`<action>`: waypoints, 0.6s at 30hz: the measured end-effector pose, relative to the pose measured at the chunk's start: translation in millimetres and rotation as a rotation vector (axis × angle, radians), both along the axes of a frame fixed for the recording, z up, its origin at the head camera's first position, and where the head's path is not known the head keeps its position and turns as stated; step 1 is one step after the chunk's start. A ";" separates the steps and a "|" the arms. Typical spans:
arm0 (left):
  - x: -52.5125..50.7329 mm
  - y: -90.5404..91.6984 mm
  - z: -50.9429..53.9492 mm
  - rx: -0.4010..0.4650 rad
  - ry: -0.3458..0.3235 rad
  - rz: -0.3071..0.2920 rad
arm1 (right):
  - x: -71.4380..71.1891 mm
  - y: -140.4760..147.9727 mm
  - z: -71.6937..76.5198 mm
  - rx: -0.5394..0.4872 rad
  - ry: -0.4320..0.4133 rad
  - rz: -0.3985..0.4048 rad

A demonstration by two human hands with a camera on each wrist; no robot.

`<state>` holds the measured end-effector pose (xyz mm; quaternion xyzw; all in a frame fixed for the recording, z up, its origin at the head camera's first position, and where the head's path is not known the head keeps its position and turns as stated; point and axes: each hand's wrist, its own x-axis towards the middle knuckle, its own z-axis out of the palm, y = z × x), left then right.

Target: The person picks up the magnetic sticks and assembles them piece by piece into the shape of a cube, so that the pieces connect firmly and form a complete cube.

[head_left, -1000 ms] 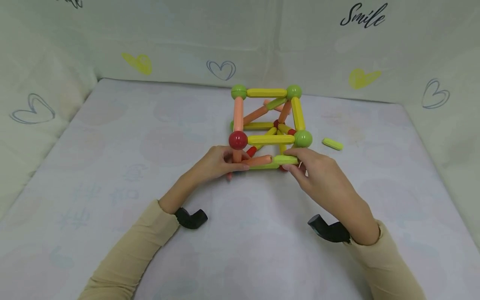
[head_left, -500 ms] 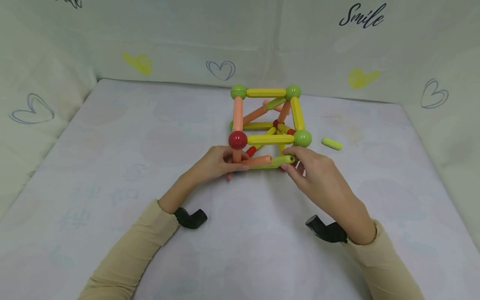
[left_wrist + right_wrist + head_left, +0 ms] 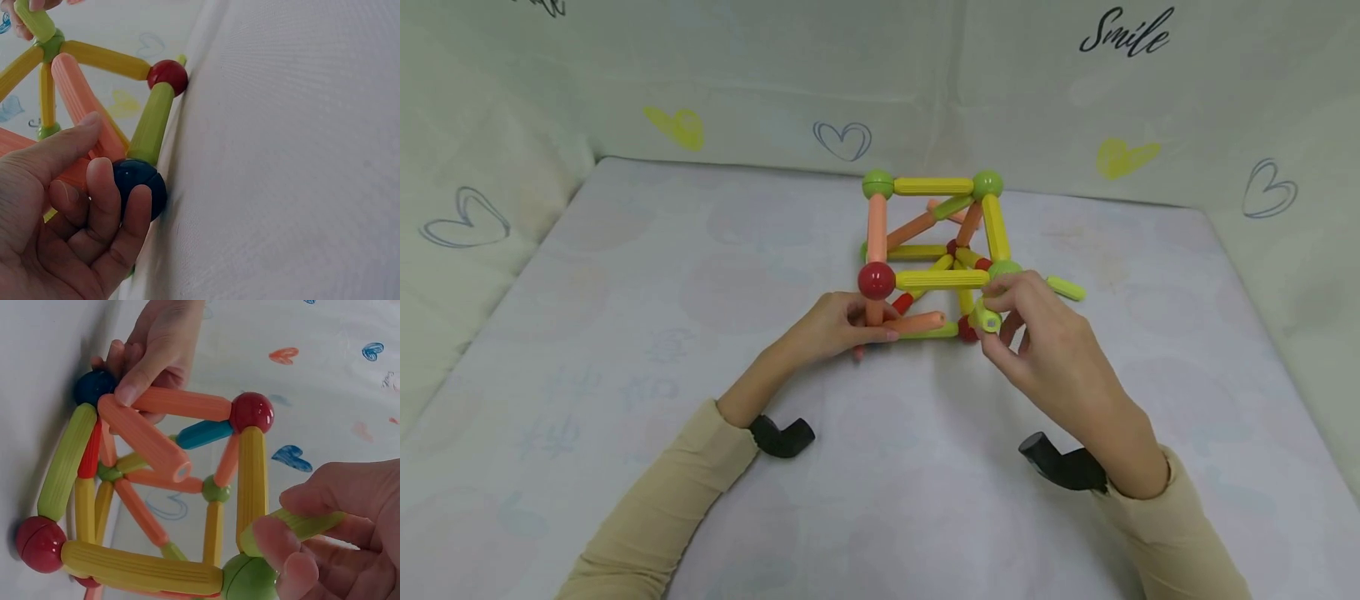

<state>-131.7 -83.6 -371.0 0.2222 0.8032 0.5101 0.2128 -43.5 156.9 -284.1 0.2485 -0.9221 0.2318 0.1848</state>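
A cube-like frame of magnetic rods and balls stands on the table, with a yellow rod along its upper front edge. My left hand holds the lower left corner, thumb on an orange rod that slants away from the dark blue ball. That rod's far end is free. In my right hand, thumb and fingers pinch a light green rod. One end lies close to the green ball at the upper right front corner; whether they touch I cannot tell.
Behind my right hand a loose light green rod lies on the table. A patterned cloth backdrop rises along the table's back edge. Black curved pieces stick out at both wrists.
My right hand has drawn the light green rod away from the orange rod's free end, rightward and slightly up, turning its end toward the head camera. The left hand stays put.
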 end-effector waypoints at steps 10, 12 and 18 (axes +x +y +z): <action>0.1 -1.0 0.1 -0.008 0.001 0.002 | -7.4 1.6 -3.0 -0.005 0.148 0.082; 0.1 -1.0 0.4 -0.011 0.000 0.000 | -7.5 1.0 -3.5 0.006 0.166 0.070; -0.1 -0.7 0.6 -0.014 -0.001 0.000 | -3.5 0.7 -3.0 0.082 0.122 0.021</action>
